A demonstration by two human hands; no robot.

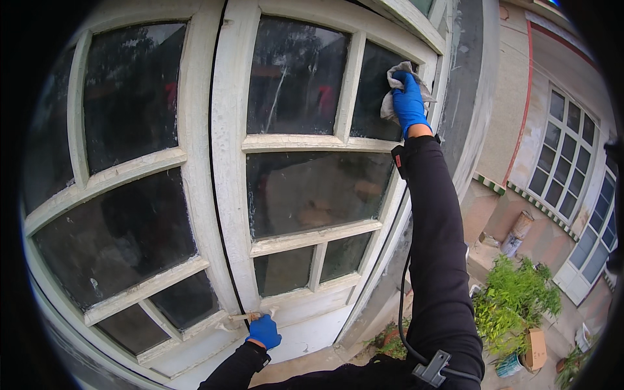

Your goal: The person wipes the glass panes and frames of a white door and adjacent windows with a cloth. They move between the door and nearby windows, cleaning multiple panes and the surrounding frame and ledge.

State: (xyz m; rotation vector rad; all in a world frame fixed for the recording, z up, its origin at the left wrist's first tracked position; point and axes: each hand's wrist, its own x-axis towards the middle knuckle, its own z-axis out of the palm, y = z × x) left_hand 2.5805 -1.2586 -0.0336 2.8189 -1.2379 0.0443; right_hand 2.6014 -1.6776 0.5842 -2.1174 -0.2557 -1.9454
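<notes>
In a blue glove, my right hand (pixel 410 100) presses a crumpled grey cloth (pixel 390 108) against the narrow upper-right glass pane (pixel 373 92) of a white-painted wooden door (pixel 231 161). The cloth reaches over the pane's right frame edge. Low down, my left hand (pixel 263 332), also gloved in blue, is curled at the latch (pixel 247 316) where the two door leaves meet. Its fingertips are partly hidden. White streaks mark the large upper pane (pixel 298 78) beside the cloth.
The left door leaf (pixel 197 146) also has several dark panes. To the right stand a leafy green plant (pixel 512 292), a cardboard box (pixel 535 348) and a cylindrical container (pixel 517 234). A black cable (pixel 402 292) hangs beside my right arm.
</notes>
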